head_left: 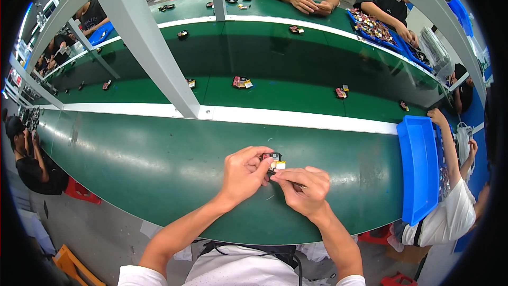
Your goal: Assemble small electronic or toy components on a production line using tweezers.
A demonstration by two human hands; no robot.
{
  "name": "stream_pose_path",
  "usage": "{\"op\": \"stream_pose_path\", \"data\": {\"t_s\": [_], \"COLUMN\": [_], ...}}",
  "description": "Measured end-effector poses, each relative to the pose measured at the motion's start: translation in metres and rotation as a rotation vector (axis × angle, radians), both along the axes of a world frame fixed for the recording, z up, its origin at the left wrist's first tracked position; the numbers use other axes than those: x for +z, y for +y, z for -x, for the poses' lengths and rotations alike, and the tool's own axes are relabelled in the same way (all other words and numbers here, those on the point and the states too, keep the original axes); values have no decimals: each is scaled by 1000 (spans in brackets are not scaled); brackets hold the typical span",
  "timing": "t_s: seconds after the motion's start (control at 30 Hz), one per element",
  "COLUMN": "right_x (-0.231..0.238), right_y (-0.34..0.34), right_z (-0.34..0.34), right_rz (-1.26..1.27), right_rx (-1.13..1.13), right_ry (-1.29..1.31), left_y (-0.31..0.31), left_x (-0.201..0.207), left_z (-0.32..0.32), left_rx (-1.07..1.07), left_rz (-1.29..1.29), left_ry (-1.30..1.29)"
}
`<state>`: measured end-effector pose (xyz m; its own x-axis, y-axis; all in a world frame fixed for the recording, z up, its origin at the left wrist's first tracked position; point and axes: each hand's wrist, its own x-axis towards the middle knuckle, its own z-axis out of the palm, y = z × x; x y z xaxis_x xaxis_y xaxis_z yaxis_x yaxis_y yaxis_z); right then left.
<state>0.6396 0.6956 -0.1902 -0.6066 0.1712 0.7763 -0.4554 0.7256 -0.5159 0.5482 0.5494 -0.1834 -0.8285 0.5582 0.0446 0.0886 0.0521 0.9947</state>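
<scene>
Both hands meet over the green tabletop (pixel 159 169), just left of the blue bin (pixel 418 164). The left hand (pixel 244 172) pinches a small black-and-yellow part (pixel 273 160); the right hand (pixel 302 188) presses fingertips against it, grip closed. Assembly looks mid-step, the part not yet set down.

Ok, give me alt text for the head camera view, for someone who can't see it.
Two bare hands, left hand and right hand, pinch a small black and yellow part together over a green workbench. Similar parts lie on the green conveyor belt beyond, and a blue tray sits to the right.
</scene>
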Motion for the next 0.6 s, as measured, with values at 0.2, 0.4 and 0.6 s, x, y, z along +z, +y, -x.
{"op": "stream_pose_path", "data": {"t_s": [0.2, 0.4, 0.6], "right_x": [1, -11, -15], "right_y": [10, 24, 29], "right_z": [6, 5, 2], "right_rz": [159, 240, 231], "right_rx": [-78, -116, -176], "right_ry": [11, 55, 45], "left_y": [21, 104, 82], "left_x": [6, -1, 1], "left_z": [36, 131, 188], "left_rx": [-15, 122, 481], "left_rz": [120, 102, 612], "left_ry": [-49, 245, 809]}}
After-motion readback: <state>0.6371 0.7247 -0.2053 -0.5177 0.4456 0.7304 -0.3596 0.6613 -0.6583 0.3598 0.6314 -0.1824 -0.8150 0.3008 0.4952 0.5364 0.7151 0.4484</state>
